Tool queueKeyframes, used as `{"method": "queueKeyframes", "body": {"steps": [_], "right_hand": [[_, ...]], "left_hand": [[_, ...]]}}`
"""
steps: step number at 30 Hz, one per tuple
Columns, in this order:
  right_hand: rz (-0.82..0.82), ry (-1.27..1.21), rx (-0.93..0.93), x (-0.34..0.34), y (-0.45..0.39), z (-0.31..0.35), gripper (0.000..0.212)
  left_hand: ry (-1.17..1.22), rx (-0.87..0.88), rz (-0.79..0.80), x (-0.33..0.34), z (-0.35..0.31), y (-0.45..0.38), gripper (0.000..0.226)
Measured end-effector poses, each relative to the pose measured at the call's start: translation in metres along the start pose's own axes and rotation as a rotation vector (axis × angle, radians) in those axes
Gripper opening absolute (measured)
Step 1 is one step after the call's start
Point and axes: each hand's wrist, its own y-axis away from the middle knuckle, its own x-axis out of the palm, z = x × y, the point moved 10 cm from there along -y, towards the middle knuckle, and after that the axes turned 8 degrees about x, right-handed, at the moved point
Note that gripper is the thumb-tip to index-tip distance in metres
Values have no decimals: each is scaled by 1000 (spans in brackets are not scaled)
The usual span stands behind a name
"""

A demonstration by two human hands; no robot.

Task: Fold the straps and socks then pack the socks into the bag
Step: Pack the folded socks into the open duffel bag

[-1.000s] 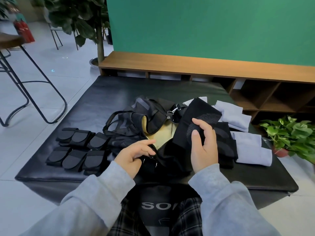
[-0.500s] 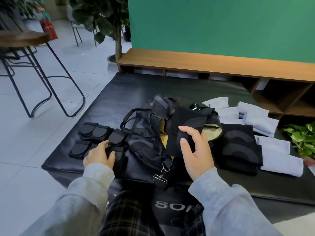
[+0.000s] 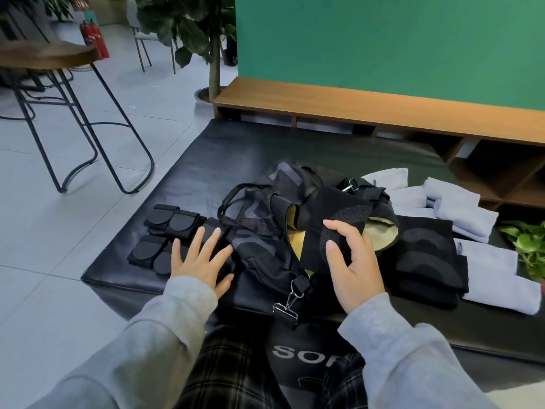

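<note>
1. Two hands work at a black bag [image 3: 265,246] that lies open on a black mat [image 3: 241,149], its yellow lining showing at the mouth.
2. The right hand [image 3: 351,261] grasps a folded black sock [image 3: 333,222], thumb on top and fingers curled round its near edge, holding it over the bag's opening.
3. The left hand [image 3: 200,258] is released, fingers spread and straight, resting flat on the mat just left of the bag.
4. Folded black straps [image 3: 168,231] lie in two rows left of the bag; the left hand's fingertips reach the nearest ones.
5. A stack of black socks [image 3: 424,258] sits just right of the bag.
6. Pale grey folded socks [image 3: 460,214] lie further right of the bag, beyond the black stack and behind it.
7. A metal clip [image 3: 287,302] on a strap hangs from the bag's near end, over the mat's edge.
8. A green plant [image 3: 528,246] stands far right of the bag, and a wooden shelf [image 3: 354,104] runs behind it.
</note>
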Motion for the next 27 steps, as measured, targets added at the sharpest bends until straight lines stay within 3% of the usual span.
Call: {"method": "queueKeyframes", "body": {"steps": [5,7,23,25,27], "right_hand": [[-3,-16,20,0,-2,-5,41],[-4,-13,27,1,-2,-6,41],[-41,7,36,-11,-5,-16,41],[-73,7,39,-19,-6,-18,42],[-98,19,51,-26,-7,-23,41]], "left_hand": [[-33,-107,324,20,13,-12,53],[26,-135,364,25,14,-13,53],[137,-186,329,24,36,-26,52],[94,-165,246,14,31,-28,51],[102,-92,33,-2,18,-31,52]]}}
